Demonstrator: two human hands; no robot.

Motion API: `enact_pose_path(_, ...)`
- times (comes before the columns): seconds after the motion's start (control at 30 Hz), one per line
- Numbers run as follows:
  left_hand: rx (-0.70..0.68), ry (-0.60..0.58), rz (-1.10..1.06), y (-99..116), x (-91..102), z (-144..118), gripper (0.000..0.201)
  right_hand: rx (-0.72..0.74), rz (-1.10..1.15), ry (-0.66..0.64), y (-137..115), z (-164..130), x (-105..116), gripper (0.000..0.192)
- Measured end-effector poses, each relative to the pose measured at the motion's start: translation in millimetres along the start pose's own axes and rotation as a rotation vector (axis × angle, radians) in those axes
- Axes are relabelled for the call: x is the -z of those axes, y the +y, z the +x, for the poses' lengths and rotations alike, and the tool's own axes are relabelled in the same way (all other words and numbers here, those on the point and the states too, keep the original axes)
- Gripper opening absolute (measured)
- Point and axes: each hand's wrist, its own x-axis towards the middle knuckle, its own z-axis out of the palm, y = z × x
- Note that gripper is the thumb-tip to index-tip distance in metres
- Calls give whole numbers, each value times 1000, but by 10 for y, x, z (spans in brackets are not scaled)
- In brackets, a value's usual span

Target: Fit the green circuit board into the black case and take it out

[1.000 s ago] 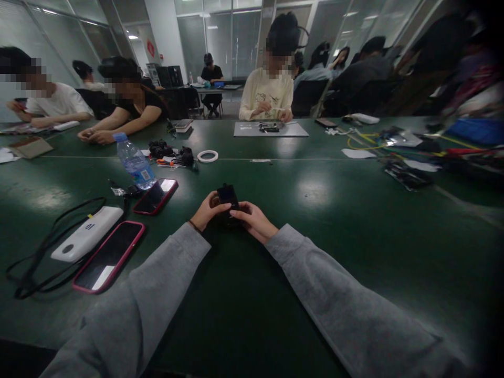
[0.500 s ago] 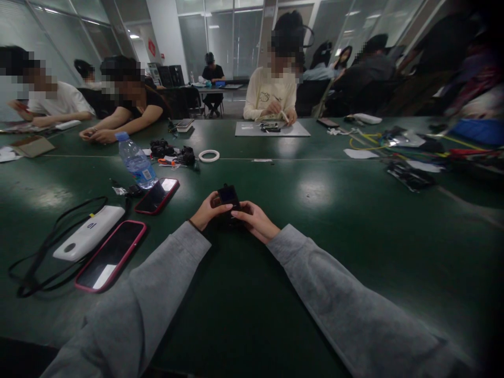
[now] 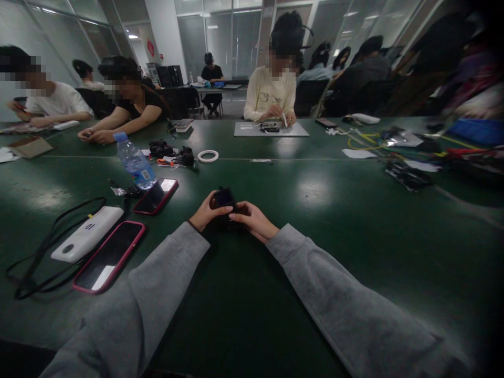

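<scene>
Between my two hands is a small black boxy device (image 3: 224, 197) with a dark screen on its upper face and a small tab on top; it resembles an action camera. My left hand (image 3: 205, 212) is closed around its left side, thumb across the lower front. From the right, my right hand (image 3: 255, 220) pinches the lower right part, its thumb tip close to the left thumb. Its underside is dark and partly hidden by the fingers, so I cannot tell whether it touches the green table (image 3: 252, 294).
Left of my hands lie two red-cased phones (image 3: 110, 257), a white power bank (image 3: 87, 233) with a black strap, and a water bottle (image 3: 136, 163). Beyond are a tape roll (image 3: 208, 156) and black parts (image 3: 173, 152). Cables (image 3: 366, 142) lie right. Across sits a person (image 3: 271, 94).
The black device has tilted and shifted slightly down and to the left in my hands. Both hands keep their hold, and my right fingers have moved slightly.
</scene>
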Motion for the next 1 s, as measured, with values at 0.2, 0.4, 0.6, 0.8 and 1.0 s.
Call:
enact_pose_path(0.2, -25, 18, 28, 0, -14, 0, 55, 6, 9, 1, -13, 3, 2, 44)
enact_pose_path(0.4, -20, 52, 42, 3, -20, -3, 53, 4, 14, 2, -10, 2, 8, 43)
enact_pose_path(0.6, 63, 23, 22, -23, 22, 22, 52, -12, 24, 10, -14, -4, -8, 44)
enact_pose_path(0.8, 47, 29, -8, -45, 17, 39, 52, -25, 29, 29, -29, -6, -28, 47)
enact_pose_path(1.0, 41, 23, -5, -40, 20, 43, 51, -8, 5, 35, -5, 1, -22, 49)
